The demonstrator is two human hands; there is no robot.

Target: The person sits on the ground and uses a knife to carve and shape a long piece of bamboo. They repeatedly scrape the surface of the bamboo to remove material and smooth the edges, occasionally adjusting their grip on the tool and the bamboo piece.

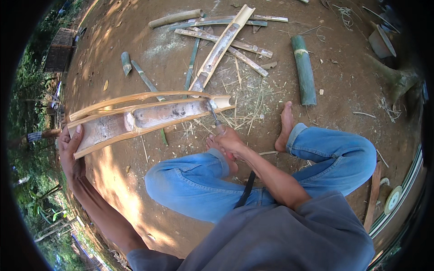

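A split half of bamboo [165, 114], hollow side up with a pale node across it, lies tilted in front of me. My left hand [71, 151] grips its left end, thumb on the inner wall. Along its far edge runs a long, thin bamboo strip [140, 96], parted from the half at the left and bowed. My right hand [229, 141] is closed round the handle of a knife [212, 109]. The knife's blade crosses the half's right end, where the strip meets it; the exact cut is too small to make out.
Another split bamboo half [224, 43] leans over several bamboo strips at the back. A green bamboo length [304, 70] lies right of them, a short green piece [126, 63] at left. Shavings litter the soil. My bare foot [285, 126] is near; a pot [382, 41] stands far right.
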